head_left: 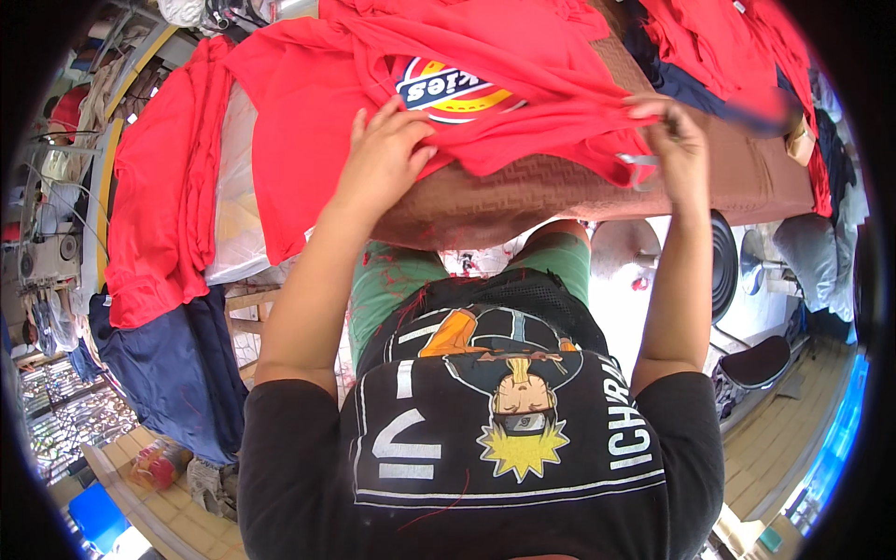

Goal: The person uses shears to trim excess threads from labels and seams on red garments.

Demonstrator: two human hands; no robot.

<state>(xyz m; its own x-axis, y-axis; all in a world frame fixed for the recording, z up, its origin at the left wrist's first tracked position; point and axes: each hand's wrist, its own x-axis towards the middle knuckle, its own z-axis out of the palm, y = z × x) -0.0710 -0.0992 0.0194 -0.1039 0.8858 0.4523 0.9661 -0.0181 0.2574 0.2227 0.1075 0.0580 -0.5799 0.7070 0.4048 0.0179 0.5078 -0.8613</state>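
Note:
A red shirt (317, 84) with a round printed emblem (448, 89) lies spread on a table covered with brown patterned cloth (579, 182). My left hand (383, 154) presses and pinches the red fabric just below the emblem. My right hand (674, 140) grips the shirt's edge at the right, fingers closed on a fold near the table's front edge. Both forearms reach up from my black printed top.
More red garments (159, 187) hang over the table's left side above a white sheet (233, 215) and dark blue cloth (177, 364). Further red and navy clothes (709, 56) pile at the back right. A black stool (761, 364) and a fan (723, 266) stand at the right.

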